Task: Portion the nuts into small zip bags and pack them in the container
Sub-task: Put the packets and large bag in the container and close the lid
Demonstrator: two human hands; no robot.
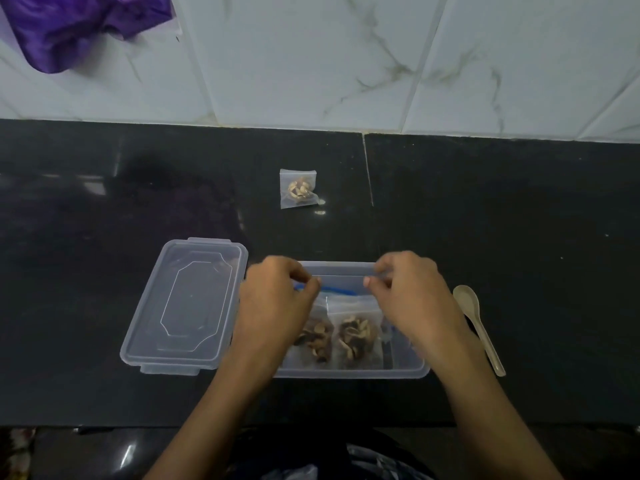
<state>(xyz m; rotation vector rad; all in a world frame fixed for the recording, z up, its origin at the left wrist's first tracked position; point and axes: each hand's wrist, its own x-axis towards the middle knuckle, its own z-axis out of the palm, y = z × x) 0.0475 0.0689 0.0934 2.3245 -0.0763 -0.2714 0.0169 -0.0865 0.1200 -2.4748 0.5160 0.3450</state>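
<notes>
A white marble-veined tiled wall [311,64] fills the top of the view, with a crumpled purple cloth [79,26] hanging at its upper left corner. Below it runs a dark, glossy stone worktop [502,220].

Near the front edge of the worktop sits a clear rectangular plastic container [353,370], open at the top. Just beside it on the left, touching or nearly touching its side, lies its clear plastic lid [187,306], resting flat.

Two bare forearms reach in from the bottom of the view over the container. The left hand [277,303] and the right hand [412,299] are held apart, each with thumb and fingers pinching one end of the top edge of a small clear zip bag with a blue seal strip [337,289], stretched between them above the container.

Inside the container, two small clear zip bags of mixed brown and pale nuts [355,336] lie side by side; the left one is partly hidden by the left hand.

A pale beige plastic spoon [479,327] lies on the worktop just right of the container, bowl pointing away.

Farther back, well apart from the container, another small clear zip bag of nuts [298,188] lies alone on the worktop.
</notes>
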